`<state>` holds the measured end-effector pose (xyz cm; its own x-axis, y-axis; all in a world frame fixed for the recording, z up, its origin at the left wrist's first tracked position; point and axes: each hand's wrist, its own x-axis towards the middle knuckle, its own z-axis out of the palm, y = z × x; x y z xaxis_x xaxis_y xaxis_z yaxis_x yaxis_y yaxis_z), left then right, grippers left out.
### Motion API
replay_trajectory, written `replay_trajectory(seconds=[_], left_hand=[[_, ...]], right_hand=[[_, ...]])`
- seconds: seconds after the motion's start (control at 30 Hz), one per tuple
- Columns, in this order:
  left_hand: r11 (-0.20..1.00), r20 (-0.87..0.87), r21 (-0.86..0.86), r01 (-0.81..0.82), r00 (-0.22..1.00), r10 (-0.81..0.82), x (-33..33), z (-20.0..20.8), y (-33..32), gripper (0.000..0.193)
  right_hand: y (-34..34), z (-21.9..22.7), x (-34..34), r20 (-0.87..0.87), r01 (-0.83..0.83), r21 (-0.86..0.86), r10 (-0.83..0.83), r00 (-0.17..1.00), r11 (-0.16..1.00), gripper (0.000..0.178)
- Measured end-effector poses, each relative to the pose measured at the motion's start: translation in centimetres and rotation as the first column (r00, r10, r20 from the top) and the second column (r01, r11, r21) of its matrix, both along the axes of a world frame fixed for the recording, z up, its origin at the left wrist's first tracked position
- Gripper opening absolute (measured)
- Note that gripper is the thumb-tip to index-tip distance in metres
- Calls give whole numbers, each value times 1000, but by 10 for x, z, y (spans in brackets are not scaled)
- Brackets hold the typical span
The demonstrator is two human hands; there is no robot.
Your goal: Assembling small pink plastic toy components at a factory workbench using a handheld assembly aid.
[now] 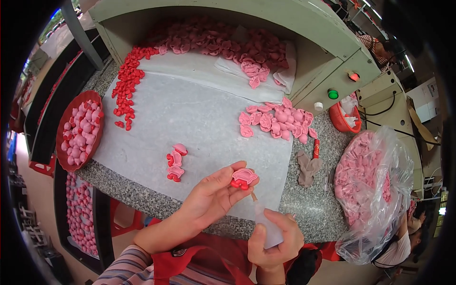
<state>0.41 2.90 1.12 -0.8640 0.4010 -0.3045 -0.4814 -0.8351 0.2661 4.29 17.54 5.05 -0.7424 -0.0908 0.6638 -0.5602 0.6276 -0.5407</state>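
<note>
My left hand (209, 192) pinches a small pink molded piece with red lobes (243, 176) between thumb and fingers, its hollow side facing up. In my right hand (280, 244) is a translucent white squeeze bottle (269, 230), gripped with the fingers wrapped round it. Its thin brownish nozzle (254, 196) points up at the lower edge of the piece, close to it; whether they touch I cannot tell. Left of my hands, several similar pink-and-red pieces (175, 170) lie in a short column on white paper (199, 118).
Small red parts (124, 90) are heaped at left, pink shells (282, 122) at right. A red basin (63, 142) of pink balls stands left. Behind is a beige metal cabinet (304, 28) with more parts. At right are a grey cloth scrap (308, 168), a red tube (316, 148) and a plastic bag (394, 166).
</note>
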Motion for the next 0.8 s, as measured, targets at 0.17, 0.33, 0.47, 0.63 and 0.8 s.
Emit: replay_trajectory(seconds=[0.17,0.33,0.47,0.63,0.8], left_hand=[[1000,0,2,2,1000,-2,0,1,0,38],[1000,-1,-1,9,1000,-9,1,1,1,38],[1000,-4,-12,6,1000,-6,1,1,0,38],[1000,2,-3,0,1000,0,1,2,0,38],[1000,2,2,1,1000,-1,0,1,0,39]], right_hand=[[-2,4,4,6,-24,-15,24,1000,1000,24],[-6,0,2,10,-34,-56,34,999,998,24],[-6,0,2,12,-41,-37,42,999,998,24],[-7,-1,0,-3,-50,-24,50,999,998,24],[-5,1,2,5,-34,-35,34,999,999,25]])
